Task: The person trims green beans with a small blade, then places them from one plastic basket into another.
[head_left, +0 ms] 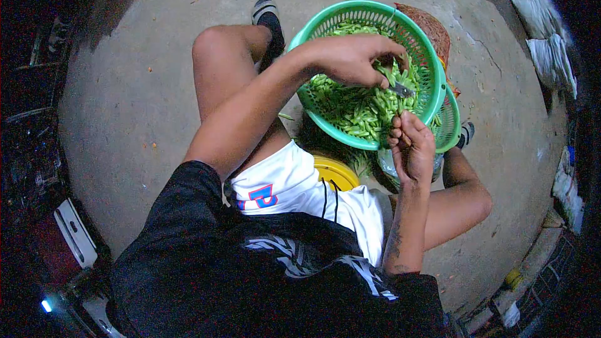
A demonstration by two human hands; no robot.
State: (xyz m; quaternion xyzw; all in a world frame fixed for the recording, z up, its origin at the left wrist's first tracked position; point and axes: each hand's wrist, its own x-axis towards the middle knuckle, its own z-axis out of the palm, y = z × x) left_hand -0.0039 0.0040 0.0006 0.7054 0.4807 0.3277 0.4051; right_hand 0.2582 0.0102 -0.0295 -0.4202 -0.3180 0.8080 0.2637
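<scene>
A green plastic basket (360,144) full of cut green beans (350,109) stands in front of me, between my legs. My left hand (360,59) reaches over it from the left, closed on a small knife (400,90). Only the short metal blade shows; the handle is hidden in the fingers. Just below the blade, at the basket's near right rim, my right hand (413,144) is closed in a pinch. Green bean pieces stick up from its fingertips toward the blade.
A second green basket (452,125) sits partly under the first, at its right. A reddish-brown mesh sack (431,31) lies behind them. Under me is a yellow round object (336,172), beside a clear plastic bag (389,166). White sacks (544,37) line the right edge.
</scene>
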